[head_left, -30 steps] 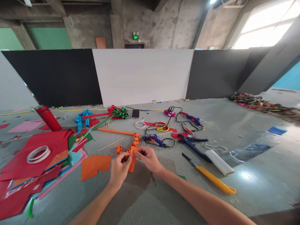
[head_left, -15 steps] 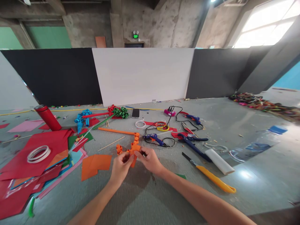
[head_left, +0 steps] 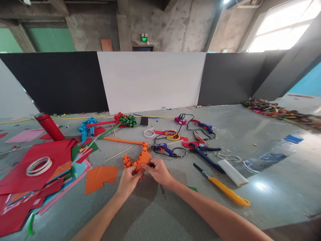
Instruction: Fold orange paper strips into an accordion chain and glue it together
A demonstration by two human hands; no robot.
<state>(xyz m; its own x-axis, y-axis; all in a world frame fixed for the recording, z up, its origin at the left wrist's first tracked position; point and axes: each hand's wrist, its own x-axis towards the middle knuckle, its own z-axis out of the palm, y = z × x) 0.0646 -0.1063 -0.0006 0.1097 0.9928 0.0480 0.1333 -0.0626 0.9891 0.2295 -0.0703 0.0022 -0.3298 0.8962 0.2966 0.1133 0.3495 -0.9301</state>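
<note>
Head view: both bare hands are low over the floor (head_left: 75,217), busy with orange paper. Left hand (head_left: 129,180) pinches the lower end of an orange paper strip (head_left: 143,159) between thumb and fingers; right hand (head_left: 159,171) grips its right side, thumb on top. Strip is tilted, in front of orange paper curls (head_left: 127,162); can't tell if touching. Orange stick (head_left: 124,140) ends at the upper curls. Left of left hand: overlapping orange sheets (head_left: 101,177), flat. Past right hand: blue glue gun (head_left: 162,147) with black cable. Floor's right part: yellow-handled knife (head_left: 227,189), white cylinder (head_left: 233,172). Toward floor's far edge, below the white panel (head_left: 151,80): phone (head_left: 144,121), green paper bow (head_left: 128,121). Left: red flask (head_left: 50,127) just beyond the red sheets' (head_left: 60,150) far edge; white rings (head_left: 35,173) on those sheets.
</note>
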